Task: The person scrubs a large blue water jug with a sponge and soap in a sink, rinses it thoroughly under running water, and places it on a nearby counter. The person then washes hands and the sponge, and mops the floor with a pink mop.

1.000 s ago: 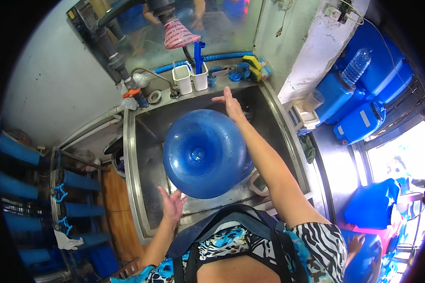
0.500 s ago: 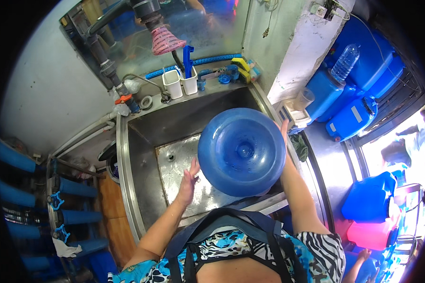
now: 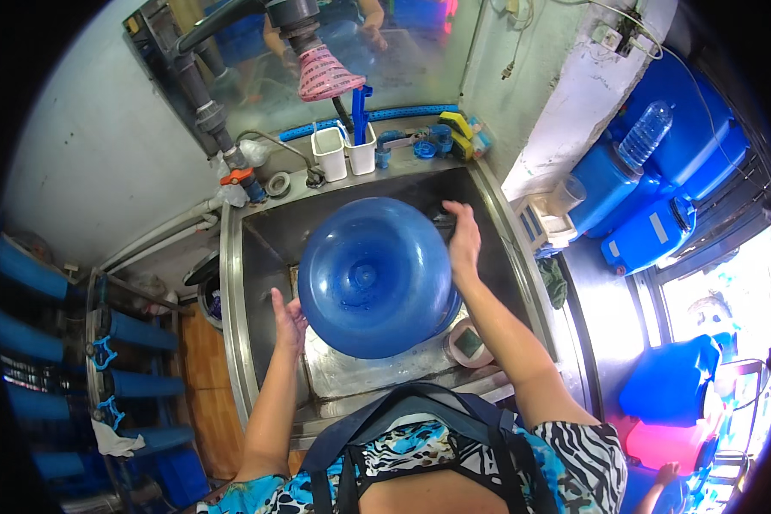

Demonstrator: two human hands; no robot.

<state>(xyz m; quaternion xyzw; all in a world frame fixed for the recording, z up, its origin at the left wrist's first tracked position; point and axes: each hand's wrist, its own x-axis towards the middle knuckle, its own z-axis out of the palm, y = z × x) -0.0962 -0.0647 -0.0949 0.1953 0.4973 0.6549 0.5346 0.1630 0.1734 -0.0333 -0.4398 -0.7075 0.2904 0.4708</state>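
1. The large, round, blue, translucent plastic jug (image 3: 375, 278) is at the centre of the frame, over the rectangular stainless-steel sink (image 3: 234, 291).
2. Its broad, dished base faces up toward the viewer, with a small raised nub in the middle. The long axis runs roughly along the line of sight, leaning a little so that the far part of the body shows at the lower right of the base. The neck is hidden, presumably pointing down into the sink.
3. The left hand (image 3: 289, 327) is at the jug's lower-left edge, fingers extended and parted, fingertips at or just beside the plastic.
4. The right hand (image 3: 464, 247) is at the upper-right edge, fingers also loose and extended. Neither grip is closed around the jug; whether the palms press on it, I cannot tell.
5. The smooth curve offers little hold, so the jug could slip or roll if the two hands push unevenly.
6. Should it lean further toward the lower right, it might knock the round, pale pink bowl (image 3: 483, 356) holding a dark green pad (image 3: 469, 343).
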